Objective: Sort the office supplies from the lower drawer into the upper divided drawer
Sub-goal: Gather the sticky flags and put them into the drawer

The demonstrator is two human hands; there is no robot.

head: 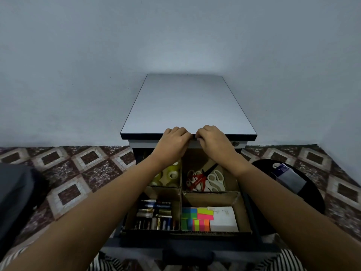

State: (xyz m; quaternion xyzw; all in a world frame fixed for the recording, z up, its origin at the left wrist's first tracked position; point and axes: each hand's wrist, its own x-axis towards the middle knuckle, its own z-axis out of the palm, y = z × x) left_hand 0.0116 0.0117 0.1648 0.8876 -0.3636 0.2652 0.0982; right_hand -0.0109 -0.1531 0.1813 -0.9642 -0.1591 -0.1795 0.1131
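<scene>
A small cabinet with a pale grey top (187, 106) stands against the wall. Below it a drawer (185, 234) is pulled out, split by cardboard into four compartments. Tape rolls (172, 174) fill the far left one, scissors (207, 180) the far right. Pens and batteries (156, 214) lie near left, coloured sticky notes (197, 218) and a white pad (224, 220) near right. My left hand (173, 141) and my right hand (213, 141) sit side by side, fingers curled over the narrow grey drawer front (144, 144) under the cabinet top.
A keyhole (236, 143) sits right of my hands on the grey front. A black round stool (304, 194) at the right carries a packaged item (287, 175). A dark bulky object (17, 192) lies on the patterned tile floor at the left.
</scene>
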